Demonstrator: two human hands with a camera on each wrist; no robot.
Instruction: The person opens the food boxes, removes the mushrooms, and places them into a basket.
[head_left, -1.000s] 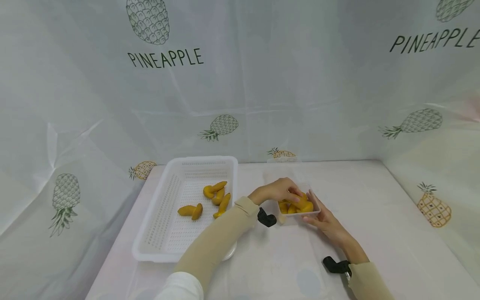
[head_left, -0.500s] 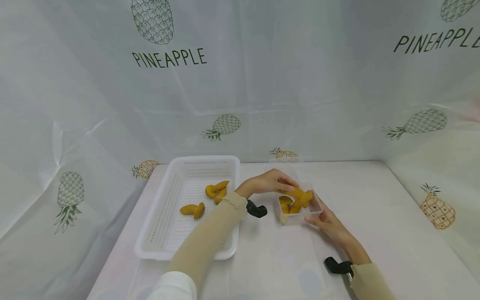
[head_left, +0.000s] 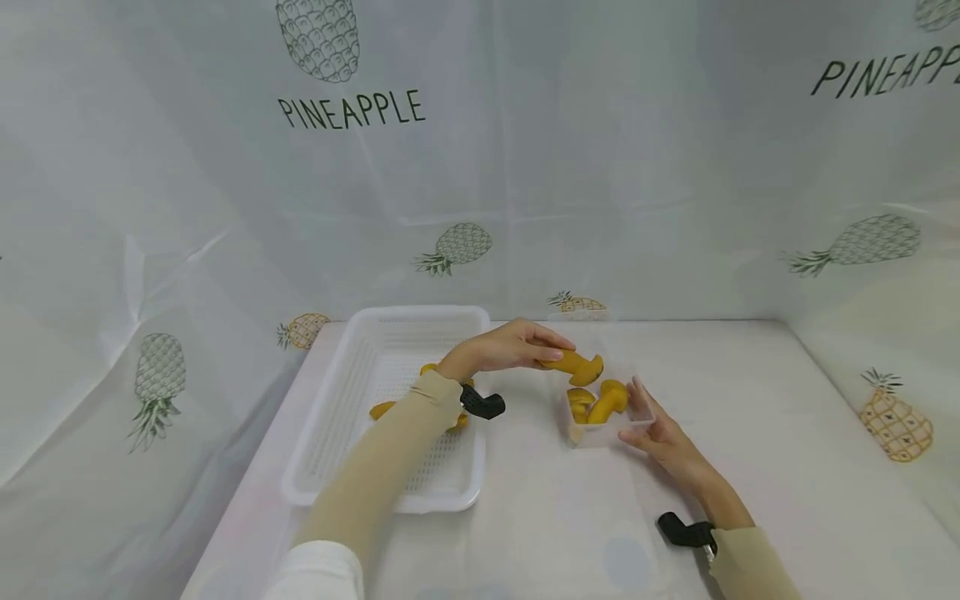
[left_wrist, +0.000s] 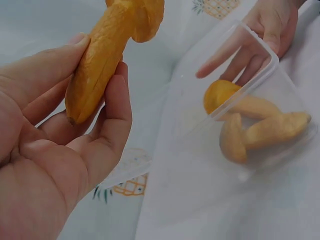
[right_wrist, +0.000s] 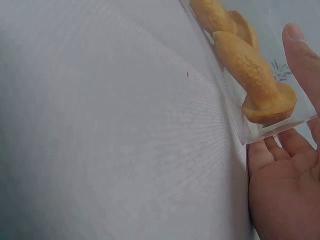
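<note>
Beige sleeves (head_left: 382, 454) come in from the near side of the pale, faintly spotted tabletop (head_left: 551, 517), a white cuff (head_left: 318, 562) on the left one and a chunky black wrist mount (head_left: 686, 531) at the right wrist. A white perforated plastic basket (head_left: 315, 450) sits along the tabletop's left edge, reaching up toward its far left corner. Some yellow mushrooms (head_left: 381, 410) lie in it, partly hidden by the left sleeve, so no exact count from me.

The right hand (head_left: 667, 442) isn't clenched on anything: fingers pretty straight, laid against the right wall of a small clear plastic box (head_left: 600, 437), thumb by its near right corner. My guess is that's to stop it sliding. The box is right of centre, nearer the tabletop's far edge, with two more yellow mushrooms (head_left: 611, 398) visible inside.

A bit farther back, the left hand (head_left: 517, 343) pinches a mustard-yellow, smooth-stemmed mushroom (head_left: 573, 365) by the stem, thumb against fingers. It's in the air near the box's far left corner, cap pointing away from the palm. Stem's probably just the easiest bit to hold, and it leaves the cap free.

Behind the far edge hangs a whitish pineapple-print sheet (head_left: 622, 167).
</note>
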